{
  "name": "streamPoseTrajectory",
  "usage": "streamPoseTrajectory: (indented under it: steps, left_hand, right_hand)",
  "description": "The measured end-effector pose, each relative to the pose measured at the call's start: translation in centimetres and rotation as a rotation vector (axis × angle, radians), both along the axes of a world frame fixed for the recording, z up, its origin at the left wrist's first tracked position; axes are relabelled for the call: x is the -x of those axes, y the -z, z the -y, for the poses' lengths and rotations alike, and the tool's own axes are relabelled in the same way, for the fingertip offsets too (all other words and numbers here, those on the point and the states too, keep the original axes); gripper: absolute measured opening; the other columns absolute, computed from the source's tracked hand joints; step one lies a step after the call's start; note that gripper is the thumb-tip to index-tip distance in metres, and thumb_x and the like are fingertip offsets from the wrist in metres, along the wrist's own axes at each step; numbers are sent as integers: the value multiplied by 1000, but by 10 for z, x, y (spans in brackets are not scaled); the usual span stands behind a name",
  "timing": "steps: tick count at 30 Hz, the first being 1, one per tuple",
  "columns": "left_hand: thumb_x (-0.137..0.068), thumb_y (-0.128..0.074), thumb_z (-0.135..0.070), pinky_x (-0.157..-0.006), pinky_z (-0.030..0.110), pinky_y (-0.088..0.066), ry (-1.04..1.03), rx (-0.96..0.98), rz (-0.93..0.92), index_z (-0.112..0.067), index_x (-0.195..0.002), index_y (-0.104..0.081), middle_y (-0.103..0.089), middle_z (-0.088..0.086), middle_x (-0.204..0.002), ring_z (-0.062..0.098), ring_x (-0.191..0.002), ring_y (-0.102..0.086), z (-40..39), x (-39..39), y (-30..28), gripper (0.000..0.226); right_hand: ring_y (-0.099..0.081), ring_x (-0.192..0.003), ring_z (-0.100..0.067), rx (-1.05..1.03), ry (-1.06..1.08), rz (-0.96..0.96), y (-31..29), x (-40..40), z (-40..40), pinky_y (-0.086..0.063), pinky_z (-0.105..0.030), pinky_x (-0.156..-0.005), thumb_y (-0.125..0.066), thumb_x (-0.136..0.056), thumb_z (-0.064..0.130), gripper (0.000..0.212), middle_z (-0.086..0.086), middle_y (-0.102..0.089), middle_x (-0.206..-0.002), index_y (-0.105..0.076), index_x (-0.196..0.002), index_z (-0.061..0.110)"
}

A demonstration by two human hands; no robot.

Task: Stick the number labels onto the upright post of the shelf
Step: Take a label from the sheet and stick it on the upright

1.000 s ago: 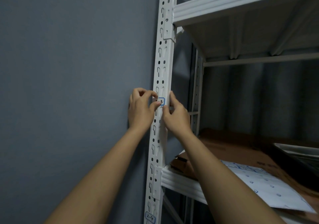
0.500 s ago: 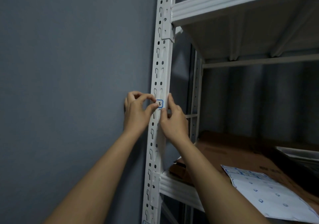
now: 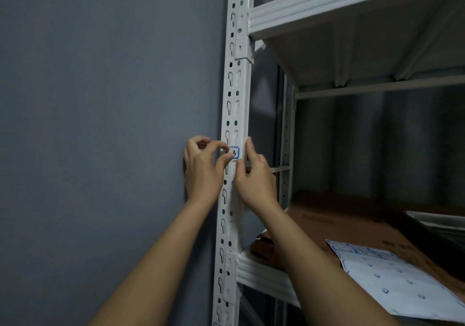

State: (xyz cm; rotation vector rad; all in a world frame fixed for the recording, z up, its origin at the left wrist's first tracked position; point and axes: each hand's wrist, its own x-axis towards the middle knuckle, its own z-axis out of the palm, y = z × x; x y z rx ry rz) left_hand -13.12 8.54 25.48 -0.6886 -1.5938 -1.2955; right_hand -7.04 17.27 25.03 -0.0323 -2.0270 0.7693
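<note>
We see both of our hands raised to the white upright post of the metal shelf, which stands just beside the grey wall. A small number label, white with a blue border and a handwritten 3 on it, lies on the front face of the post, between our two hands. Our left hand comes in from the wall side with its fingers curled, and its thumb and forefinger pinch the left edge of the label against the post. Our right hand is on the other side with its forefinger stretched straight up along the right edge of the post, just beside the label, and its thumb lies on the post's face right below the label; its other fingers are hidden behind the post, so we cannot tell how they lie. On the lower shelf board to the right lies flattened brown cardboard, and on top of that a white label sheet with blue-bordered stickers along its upper edge. An upper shelf board crosses above.
</note>
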Motion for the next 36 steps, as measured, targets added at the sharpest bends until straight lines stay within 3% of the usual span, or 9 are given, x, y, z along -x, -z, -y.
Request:
streamPoseTrajectory:
  steps: [4, 8, 16, 22, 30, 33, 36]
  left_hand:
    - [-81, -70, -23, -82, 34, -46, 63, -8, -16, -25, -88, -69, -41, -5, -105, 11, -103, -41, -2, 4, 2, 7]
    - [-82, -69, -22, -89, 43, -46, 135, 15, 19, -26, -90, -67, -38, -4, -102, 13, -101, -42, 0, 11, -1, 10]
    - [-84, -67, -23, -96, 27, -36, 131, 87, 105, -27, -81, -61, -36, -5, -101, 13, -106, -40, 4, 6, -6, 8]
    - [-84, -67, -23, -85, 32, -43, 49, 78, 45, -22, -91, -62, -35, -7, -105, 12, -104, -42, 4, -5, -6, 9]
    - [-85, -66, -23, -84, 23, -35, 20, 45, -33, -24, -98, -67, -36, -6, -105, 13, -102, -41, 1, 2, 3, 13]
    - [-87, -63, -24, -86, 27, -39, 49, 91, -18, -26, -100, -64, -35, -4, -103, 11, -98, -38, 1, 7, 3, 13]
    - [-90, -60, -24, -90, 32, -41, 101, 156, -2, -26, -104, -60, -35, -3, -104, 14, -102, -39, 3, 12, 0, 15]
  right_hand:
    - [-57, -104, -22, -11, 19, -8, 0, 1, 0, -48, -41, -89, -37, -102, 31, 56, -4, -48, -132, -15, -153, 32]
    - [-57, -107, -26, -24, 41, -14, 1, 3, 1, -47, -41, -90, -37, -102, 30, 56, -5, -48, -132, -16, -153, 31]
    - [-56, -109, -28, -24, 54, 17, 0, 0, 6, -46, -43, -93, -37, -101, 29, 56, -6, -47, -133, -15, -153, 31]
    - [-57, -107, -26, -16, 51, 34, -1, -5, 8, -47, -43, -92, -36, -102, 29, 56, -7, -47, -133, -13, -154, 31]
    - [-58, -104, -25, -27, 72, 15, 2, 0, 5, -47, -41, -89, -36, -102, 31, 56, -4, -48, -130, -13, -153, 33]
    - [-57, -104, -27, -35, 86, 13, 2, 1, 5, -46, -38, -87, -36, -102, 31, 56, -5, -48, -131, -15, -153, 33]
    - [-59, -100, -29, -43, 104, 9, 4, 3, 7, -48, -44, -87, -36, -102, 31, 56, -6, -48, -129, -13, -153, 34]
